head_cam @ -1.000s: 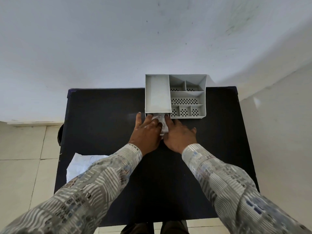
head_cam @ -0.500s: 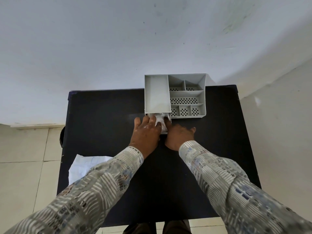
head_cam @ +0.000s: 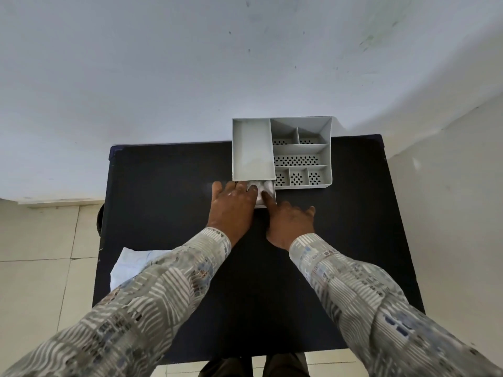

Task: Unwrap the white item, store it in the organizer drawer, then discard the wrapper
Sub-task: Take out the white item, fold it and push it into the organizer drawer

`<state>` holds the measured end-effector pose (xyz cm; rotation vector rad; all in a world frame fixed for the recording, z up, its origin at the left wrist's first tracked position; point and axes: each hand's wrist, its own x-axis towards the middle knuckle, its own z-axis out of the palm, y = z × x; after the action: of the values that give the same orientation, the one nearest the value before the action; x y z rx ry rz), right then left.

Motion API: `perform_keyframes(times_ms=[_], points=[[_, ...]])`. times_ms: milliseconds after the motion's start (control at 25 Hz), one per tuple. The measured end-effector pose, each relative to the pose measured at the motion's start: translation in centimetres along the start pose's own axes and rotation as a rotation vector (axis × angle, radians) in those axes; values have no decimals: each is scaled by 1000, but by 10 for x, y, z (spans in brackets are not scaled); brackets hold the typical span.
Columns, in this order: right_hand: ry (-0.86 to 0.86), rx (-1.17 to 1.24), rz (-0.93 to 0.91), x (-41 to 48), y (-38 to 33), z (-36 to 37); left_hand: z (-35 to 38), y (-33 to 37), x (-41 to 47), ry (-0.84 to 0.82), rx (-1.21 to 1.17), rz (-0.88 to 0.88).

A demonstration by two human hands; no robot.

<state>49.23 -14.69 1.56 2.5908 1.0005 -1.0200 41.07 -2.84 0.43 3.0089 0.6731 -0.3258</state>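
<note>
The grey organizer (head_cam: 251,148) stands at the far side of the black table (head_cam: 168,191). Its small drawer (head_cam: 273,197) is pulled out a little at the front left. The white item (head_cam: 266,187) lies inside the drawer. My left hand (head_cam: 232,210) is flat, palm down, with its fingertips over the drawer's left part and touching the white item. My right hand (head_cam: 290,223) has its index finger stretched onto the item; its other fingers rest in front of the drawer. Neither hand grips anything. The crumpled white wrapper (head_cam: 130,263) lies at the table's near left edge, partly hidden by my left sleeve.
The organizer's right half has several perforated compartments (head_cam: 296,160), with nothing in them. A white wall rises right behind the table. Tiled floor (head_cam: 40,268) shows to the left, and a dark round object (head_cam: 100,221) peeks out at the table's left edge.
The white item, held between both hands in front of the organizer a second ago, now lies in the drawer. Both hands moved forward and their fingers now rest on it.
</note>
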Motion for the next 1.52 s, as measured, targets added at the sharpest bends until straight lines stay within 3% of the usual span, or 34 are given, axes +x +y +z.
perform_keyframes(times_ms=[120, 400, 600, 840, 1040, 1200, 1400, 1520], points=[[11, 39, -3, 7, 3, -2, 7, -1, -15, 60, -32, 27], [129, 66, -16, -5, 10, -1, -9, -6, 7, -79, -63, -24], [83, 84, 11, 7, 9, -10, -17, -10, 22, -152, -71, -29], [218, 137, -83, -9, 7, -14, -25, -12, -11, -10, -197, -81], [135, 65, -139, -20, 9, -16, -19, -12, -25, -113, -222, -43], [187, 82, -171, -6, 9, -22, -20, -11, -16, -153, -224, -34], [183, 72, -138, 3, 11, -27, -23, -17, -12, -130, -260, -18], [160, 87, -128, -4, 3, -24, -31, -31, -25, -24, -369, -44]])
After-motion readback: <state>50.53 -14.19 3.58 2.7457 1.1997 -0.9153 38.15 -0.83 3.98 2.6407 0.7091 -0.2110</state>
